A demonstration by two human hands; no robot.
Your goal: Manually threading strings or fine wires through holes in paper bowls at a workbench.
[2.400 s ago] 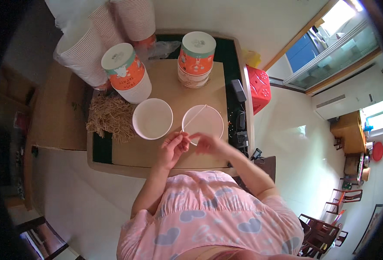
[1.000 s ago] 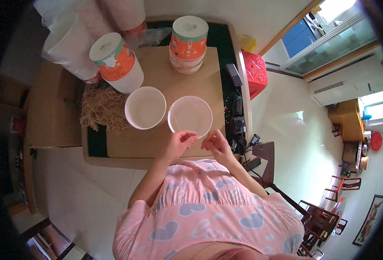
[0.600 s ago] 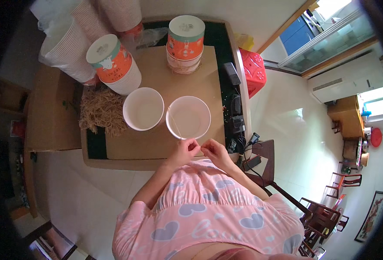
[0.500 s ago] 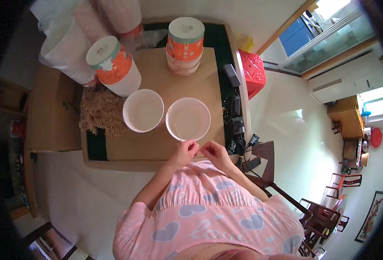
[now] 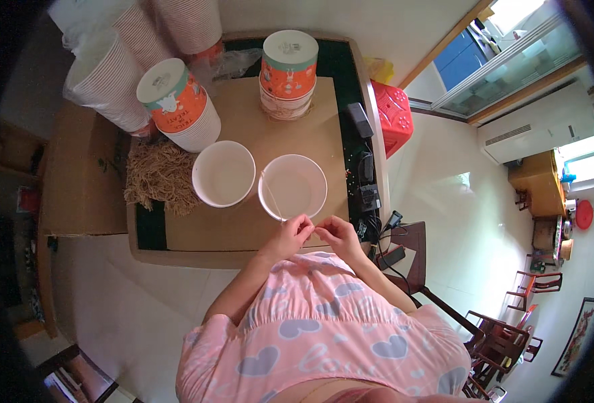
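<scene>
Two white paper buckets stand upright side by side on a brown cardboard sheet [image 5: 243, 232]. A thin tan string [image 5: 272, 195] hangs over the right bucket [image 5: 303, 180] and runs down to my hands at its near rim. My left hand [image 5: 293, 236] pinches the string between thumb and fingers. Close beside it, my right hand [image 5: 338, 236] is closed at the fingertips, apparently on the string's other end, which is too fine to see clearly. The left bucket [image 5: 223, 173] is touched by neither hand.
A pile of frayed brown strings [image 5: 159, 174] lies left of the buckets. Behind stand upturned orange-printed bucket stacks [image 5: 183, 114] [image 5: 288, 74] and plastic-wrapped stacks [image 5: 109, 87]. Black power adapters and cables [image 5: 367, 195] line the table's right edge, beside a red stool [image 5: 392, 117].
My hands stay together at the right bucket's near rim, with the right fingers shifted slightly. The whole view has dropped a little in the picture.
</scene>
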